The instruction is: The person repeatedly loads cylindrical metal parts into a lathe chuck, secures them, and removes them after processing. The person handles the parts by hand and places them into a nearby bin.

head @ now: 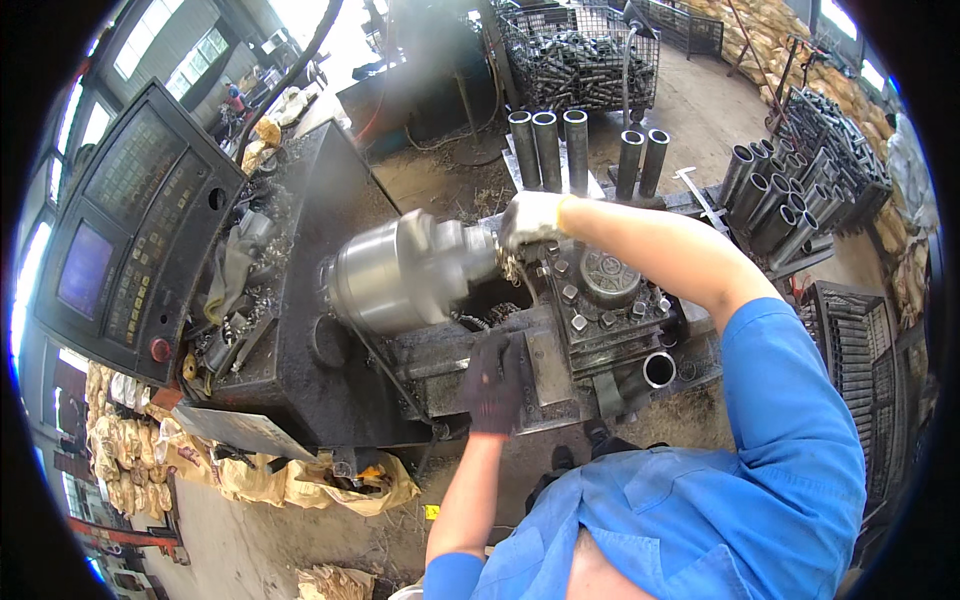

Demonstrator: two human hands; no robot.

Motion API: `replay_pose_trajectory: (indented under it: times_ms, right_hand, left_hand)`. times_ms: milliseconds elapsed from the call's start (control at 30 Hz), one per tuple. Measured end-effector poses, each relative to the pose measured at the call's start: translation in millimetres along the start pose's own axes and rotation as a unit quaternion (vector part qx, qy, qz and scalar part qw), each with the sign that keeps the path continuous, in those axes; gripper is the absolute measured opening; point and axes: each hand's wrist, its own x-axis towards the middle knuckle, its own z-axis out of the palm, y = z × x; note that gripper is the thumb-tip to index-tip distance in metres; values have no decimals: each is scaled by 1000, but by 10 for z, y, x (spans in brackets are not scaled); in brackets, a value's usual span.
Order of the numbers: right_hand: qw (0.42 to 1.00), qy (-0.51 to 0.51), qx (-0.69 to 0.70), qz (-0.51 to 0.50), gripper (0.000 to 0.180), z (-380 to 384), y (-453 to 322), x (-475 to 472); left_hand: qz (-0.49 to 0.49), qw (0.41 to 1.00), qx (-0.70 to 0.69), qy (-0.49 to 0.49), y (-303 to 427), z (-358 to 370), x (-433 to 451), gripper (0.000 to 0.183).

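Note:
A lathe chuck [390,274], blurred as if spinning, has a metal workpiece [474,244] projecting from its jaws. My right hand [531,219], in a whitish glove, is at the free end of that workpiece, beside curled metal swarf [510,264]; its fingertips are hidden, so a grip cannot be made out. To its right sits the bolted tool post [609,279] with a round cap. Nearer my body, my left hand [493,384] in a dark glove lies palm down over the lathe carriage [549,367], with nothing visible in it.
A control panel [135,247] with a screen and red button stands left. Upright steel tubes [547,150] and a vernier caliper [701,196] are behind the tool post. More tubes [780,195] cluster at right. One tube [660,370] lies near my waist. A wire cage [581,67] holds metal parts.

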Motion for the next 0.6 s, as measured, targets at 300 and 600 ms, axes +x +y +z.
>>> replay_pose_trajectory:
  times_ms: [300,600]
  right_hand:
    - [658,732,-52,-170,38,-918,-1020,-426]
    - [985,-96,-124,74,35,-525,54,222]
  left_hand:
    - [-175,967,59,-174,-325,316,470,49]
    - [117,969,215,-38,297,239,523,58]
